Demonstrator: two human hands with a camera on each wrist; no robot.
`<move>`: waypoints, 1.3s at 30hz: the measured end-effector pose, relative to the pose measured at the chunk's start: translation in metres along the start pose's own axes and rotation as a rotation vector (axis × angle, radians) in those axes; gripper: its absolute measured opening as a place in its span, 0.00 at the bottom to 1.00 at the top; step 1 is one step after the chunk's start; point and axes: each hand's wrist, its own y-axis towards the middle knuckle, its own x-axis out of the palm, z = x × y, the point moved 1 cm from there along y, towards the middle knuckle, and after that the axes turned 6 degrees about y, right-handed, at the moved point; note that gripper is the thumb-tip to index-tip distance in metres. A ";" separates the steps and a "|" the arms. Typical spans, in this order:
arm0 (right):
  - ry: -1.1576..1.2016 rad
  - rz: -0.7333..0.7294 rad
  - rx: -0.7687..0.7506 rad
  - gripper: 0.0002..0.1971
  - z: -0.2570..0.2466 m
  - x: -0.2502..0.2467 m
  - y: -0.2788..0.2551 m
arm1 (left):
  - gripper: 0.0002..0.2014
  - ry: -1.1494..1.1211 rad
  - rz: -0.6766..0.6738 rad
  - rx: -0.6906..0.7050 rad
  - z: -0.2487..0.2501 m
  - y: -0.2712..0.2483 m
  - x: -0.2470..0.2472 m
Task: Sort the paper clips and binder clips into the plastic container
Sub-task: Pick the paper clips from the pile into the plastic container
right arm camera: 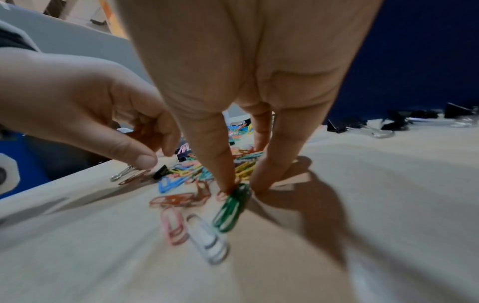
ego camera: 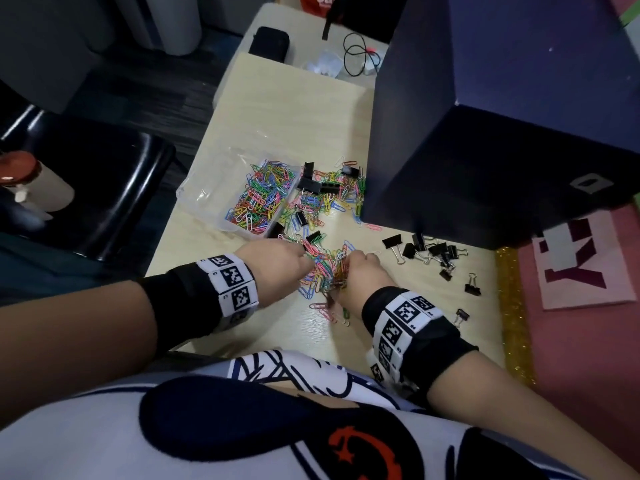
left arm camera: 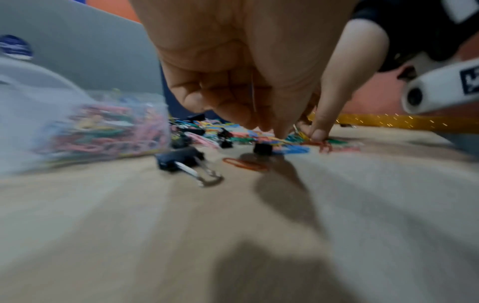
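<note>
Loose coloured paper clips (ego camera: 323, 268) lie in a heap on the near part of the light wooden table (ego camera: 277, 109), and both hands are down in that heap. The plastic container (ego camera: 221, 188) stands just beyond and to the left of it, its right compartment already full of coloured paper clips while the left one looks bare through the clear wall. A second scatter of paper clips mixed with black binder clips (ego camera: 313, 185) lies touching the container's right side, and a separate group of binder clips (ego camera: 433, 252) sits well to the right, near the foot of a dark blue box (ego camera: 485, 140). The left hand (ego camera: 273, 268) reaches in from the left with fingers curled and tips bunched on the clips; in the left wrist view a thin wire seems pinched between thumb and fingers (left arm camera: 233, 110), though blur hides what it is. The right hand (ego camera: 363, 278) stands on its fingertips, with straight fingers (right arm camera: 220, 164) pressing on the clips and a green paper clip (right arm camera: 232, 207) lying right at their tips; whether it grips anything I cannot tell. Both wrists wear black bands with checkered markers (ego camera: 232, 282)
</note>
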 end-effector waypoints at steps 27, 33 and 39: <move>-0.152 0.184 -0.390 0.11 -0.046 -0.013 0.035 | 0.14 0.028 -0.148 -0.279 -0.032 -0.025 0.013; 0.107 0.279 -0.255 0.11 -0.020 -0.031 0.025 | 0.22 0.058 -0.167 -0.166 -0.027 -0.017 0.006; 0.247 0.384 0.012 0.18 0.033 -0.044 0.029 | 0.14 0.091 -0.177 -0.134 -0.020 -0.005 -0.013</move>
